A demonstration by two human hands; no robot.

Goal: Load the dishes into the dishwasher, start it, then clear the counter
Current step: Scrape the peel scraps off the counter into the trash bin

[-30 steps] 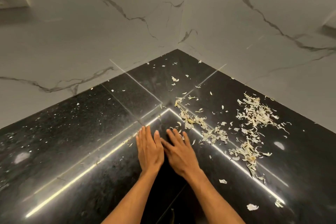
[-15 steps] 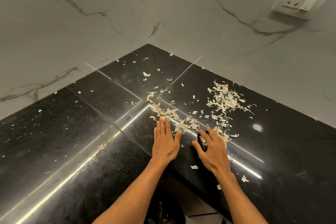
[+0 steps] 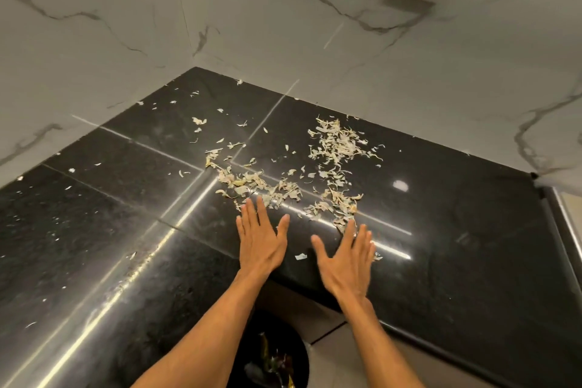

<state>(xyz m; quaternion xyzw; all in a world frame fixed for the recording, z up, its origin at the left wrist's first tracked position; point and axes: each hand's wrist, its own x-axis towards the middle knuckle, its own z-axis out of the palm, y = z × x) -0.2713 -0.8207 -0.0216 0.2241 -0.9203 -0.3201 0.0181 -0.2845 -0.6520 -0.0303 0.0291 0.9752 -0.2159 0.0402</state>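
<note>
Black polished stone counter (image 3: 456,230), centre of frame: pale dry peel scraps (image 3: 337,142) lie scattered toward the corner. Left hand (image 3: 259,242) and right hand (image 3: 345,257) lie flat, palms down, fingers straight, gripping nothing, fingertips at the scraps' near edge. Bottom centre: round black bin (image 3: 283,331) holds crumpled waste (image 3: 271,362), kind unclear.

Peel scraps (image 3: 333,148) on counter (image 3: 456,230) in wall corner; bin (image 3: 271,356) below counter edge.

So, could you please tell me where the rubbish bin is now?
In the head view it is at bottom centre: the black bin stands on the floor below the black counter's inner corner, between the person's left forearm and right forearm.
</note>
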